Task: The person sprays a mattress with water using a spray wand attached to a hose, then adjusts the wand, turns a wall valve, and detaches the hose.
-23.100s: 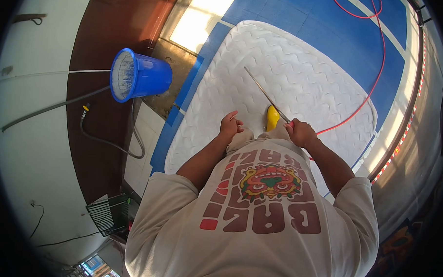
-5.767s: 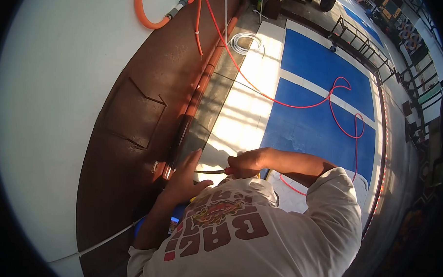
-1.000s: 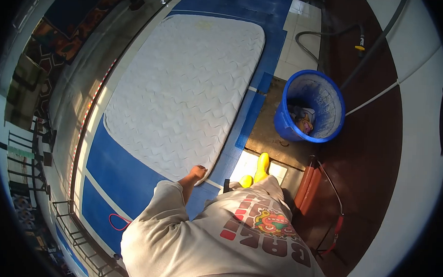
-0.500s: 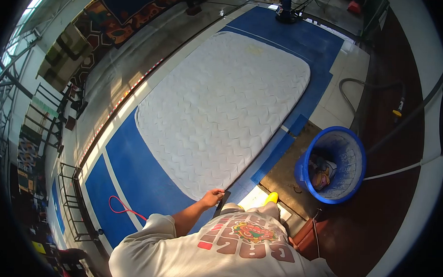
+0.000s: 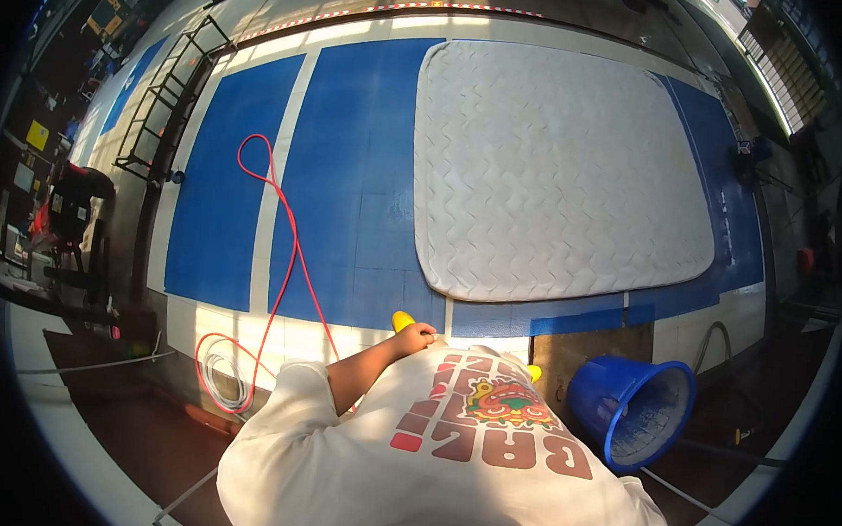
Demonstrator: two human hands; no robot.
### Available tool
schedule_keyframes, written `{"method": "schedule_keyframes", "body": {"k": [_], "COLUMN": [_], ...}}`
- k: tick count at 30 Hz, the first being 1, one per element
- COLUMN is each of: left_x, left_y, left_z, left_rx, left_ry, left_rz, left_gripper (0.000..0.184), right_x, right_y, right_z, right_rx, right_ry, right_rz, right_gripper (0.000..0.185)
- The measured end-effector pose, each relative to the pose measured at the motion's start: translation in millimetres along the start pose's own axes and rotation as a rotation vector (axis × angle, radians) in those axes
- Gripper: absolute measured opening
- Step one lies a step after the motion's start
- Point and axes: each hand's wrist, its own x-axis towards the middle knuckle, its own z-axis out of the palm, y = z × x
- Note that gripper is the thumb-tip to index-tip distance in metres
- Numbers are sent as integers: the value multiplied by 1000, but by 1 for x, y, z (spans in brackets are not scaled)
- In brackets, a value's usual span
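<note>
My left hand (image 5: 416, 338) is in front of my shirt, its fingers curled together; what they hold, if anything, cannot be made out. Just above it, the tip of a yellow boot (image 5: 402, 322) rests on pale tiles. A large white quilted mattress (image 5: 563, 175) lies flat on the blue floor, beyond the hand and to its right, apart from it. My right hand is out of sight. A blue tub (image 5: 588, 399) stands on the floor at my right, leaning in the view, with its pale inside showing.
A red hose (image 5: 295, 231) loops across the floor on the left, ending near a coiled white hose (image 5: 222, 377). Behind it stands a black metal rack (image 5: 157, 115). Red-and-white tape (image 5: 355, 17) runs along the far edge. A dark machine (image 5: 747, 161) stands at the far right.
My view has swung left, so the mattress now appears farther right and the red hose shows more fully. My left hand is now away from the mattress corner, nearer my body.
</note>
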Motion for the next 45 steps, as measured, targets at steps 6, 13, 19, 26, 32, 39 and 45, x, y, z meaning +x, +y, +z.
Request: {"method": "schedule_keyframes", "body": {"k": [6,13,19,26,32,39,45], "left_x": [-66,-98,-153,-100,-53,27,121], "left_y": [-13,76,296,477,521,522,487], "left_z": [-161,-275,-378,-501,-553,-654,-808], "left_rx": [-358,-423,-780,-878,-988,-803,-720], "left_ry": [334,447,-159,-1086,-1377,-1485,-1063], "left_rz": [-214,117,987,1389,1421,1133,742], "left_gripper": [28,16,45,54,52,50,45], "right_x": [-39,58,168,238,245,268,339], "right_y": [-197,-326,-402,-519,-577,-635,-675], "right_z": [208,372,482,603,665,725,770], "right_rx": [19,-600,-755,-804,-748,-636,-403], "right_ry": [-285,-227,-281,-257,-165,-71,-43], "right_rz": [305,356,477,489,423,392,305], "right_gripper": [34,21,24,24,23,21,23]}}
